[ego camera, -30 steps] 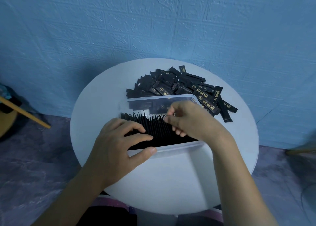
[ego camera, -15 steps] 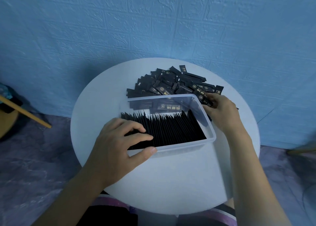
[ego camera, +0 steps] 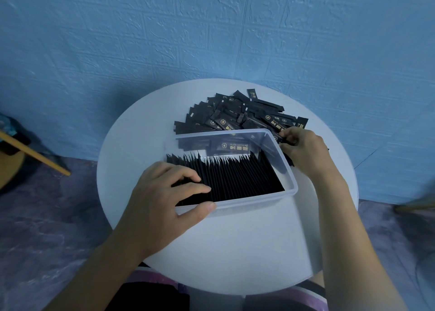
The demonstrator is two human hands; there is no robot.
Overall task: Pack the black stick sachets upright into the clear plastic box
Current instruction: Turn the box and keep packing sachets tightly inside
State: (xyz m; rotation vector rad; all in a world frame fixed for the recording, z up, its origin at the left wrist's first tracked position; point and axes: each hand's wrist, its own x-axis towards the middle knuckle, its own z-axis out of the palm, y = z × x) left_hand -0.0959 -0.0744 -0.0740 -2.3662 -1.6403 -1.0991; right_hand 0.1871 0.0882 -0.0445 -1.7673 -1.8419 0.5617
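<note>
- Your round white table (ego camera: 235, 252) stands against a blue textured wall (ego camera: 211, 40) over a mottled purple floor (ego camera: 47, 216). A wooden leg (ego camera: 35, 156) slants in at the left.
- The clear plastic box (ego camera: 259, 199) sits mid-table with packed sachets (ego camera: 235, 176) upright inside, and the loose pile (ego camera: 235, 115) lies just behind it.
- Your left hand (ego camera: 162, 200) grips the box's near-left corner. Your right hand (ego camera: 306, 150) pinches a single sachet (ego camera: 286, 139) at the pile's right edge.
- Bare tabletop lies nearest you.

Clear plastic box (ego camera: 254, 201): rectangular, translucent, lid off. Packed sachets (ego camera: 235, 179) stand upright inside it in one tight row, with a gap at the far wall. Loose sachets (ego camera: 235, 115), black with gold print, lie flat, piled just behind the box.
</note>
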